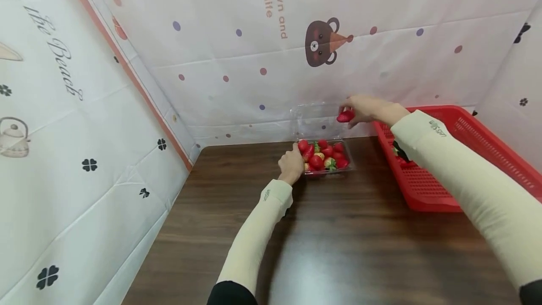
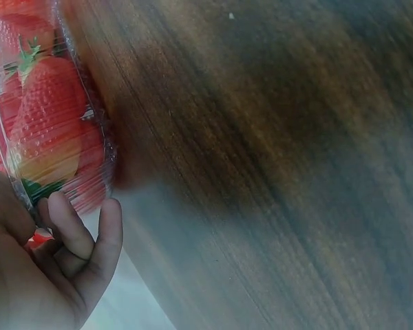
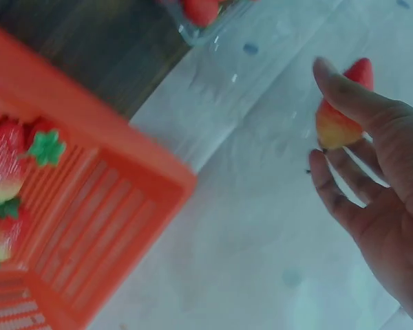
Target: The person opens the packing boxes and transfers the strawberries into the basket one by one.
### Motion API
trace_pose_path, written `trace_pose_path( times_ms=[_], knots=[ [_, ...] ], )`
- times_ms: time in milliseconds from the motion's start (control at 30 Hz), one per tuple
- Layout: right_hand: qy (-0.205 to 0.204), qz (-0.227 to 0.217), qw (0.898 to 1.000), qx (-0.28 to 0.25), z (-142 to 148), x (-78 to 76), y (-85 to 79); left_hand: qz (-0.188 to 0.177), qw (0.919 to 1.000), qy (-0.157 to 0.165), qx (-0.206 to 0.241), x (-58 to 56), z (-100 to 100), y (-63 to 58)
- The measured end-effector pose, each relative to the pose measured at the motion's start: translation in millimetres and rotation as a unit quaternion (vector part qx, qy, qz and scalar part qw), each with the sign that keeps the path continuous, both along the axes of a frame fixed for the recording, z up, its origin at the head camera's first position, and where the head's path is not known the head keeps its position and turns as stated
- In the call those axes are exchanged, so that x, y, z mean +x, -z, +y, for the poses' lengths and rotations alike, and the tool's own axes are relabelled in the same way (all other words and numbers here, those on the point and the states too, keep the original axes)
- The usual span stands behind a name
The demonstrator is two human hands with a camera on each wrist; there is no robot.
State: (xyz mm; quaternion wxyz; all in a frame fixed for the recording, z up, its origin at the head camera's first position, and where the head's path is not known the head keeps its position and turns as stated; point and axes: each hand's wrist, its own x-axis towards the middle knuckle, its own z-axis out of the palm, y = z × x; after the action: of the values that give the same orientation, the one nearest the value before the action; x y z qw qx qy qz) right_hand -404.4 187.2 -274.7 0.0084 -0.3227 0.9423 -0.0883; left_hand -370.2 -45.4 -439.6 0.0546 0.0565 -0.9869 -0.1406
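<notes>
A clear plastic clamshell box full of strawberries stands at the back of the wooden table, its see-through lid raised behind it. My left hand grips the box at its left side; in the left wrist view the fingers curl at the box's end. Above and to the right of the box, my right hand pinches a single strawberry. The right wrist view shows that strawberry, red with a pale yellowish end, between thumb and fingers.
On the right stands a red plastic basket with slotted walls, partly hidden under my right sleeve. Several strawberries with green leaves lie inside it. Printed cloth hangs behind the table and down its left side.
</notes>
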Motion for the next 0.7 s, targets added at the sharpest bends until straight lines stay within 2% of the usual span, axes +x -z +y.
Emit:
trace_pose_path(
  times_ms=[100,200,333,533,700],
  knots=[
    [0.016,0.021,1.0,0.001,13.8,-4.7,-4.6,0.008,0.9999,-0.003,-0.008,0.2,-0.8,0.5],
    [0.023,0.034,0.999,0.024,31.3,-6.4,-11.6,0.006,0.9999,0.003,-0.012,0.4,0.6,1.0],
    [0.031,0.023,0.998,0.045,51.3,-9.0,-15.5,-0.007,0.9997,0.001,-0.021,-0.3,0.0,1.4],
    [0.028,0.025,0.998,0.049,80.6,-12.6,-12.5,-0.003,0.9996,-0.001,-0.029,-0.4,2.0,0.9],
    [0.031,0.024,0.998,0.047,103.2,-15.6,-3.5,-0.003,0.9997,0.004,-0.023,-2.5,1.2,1.3]
  ],
)
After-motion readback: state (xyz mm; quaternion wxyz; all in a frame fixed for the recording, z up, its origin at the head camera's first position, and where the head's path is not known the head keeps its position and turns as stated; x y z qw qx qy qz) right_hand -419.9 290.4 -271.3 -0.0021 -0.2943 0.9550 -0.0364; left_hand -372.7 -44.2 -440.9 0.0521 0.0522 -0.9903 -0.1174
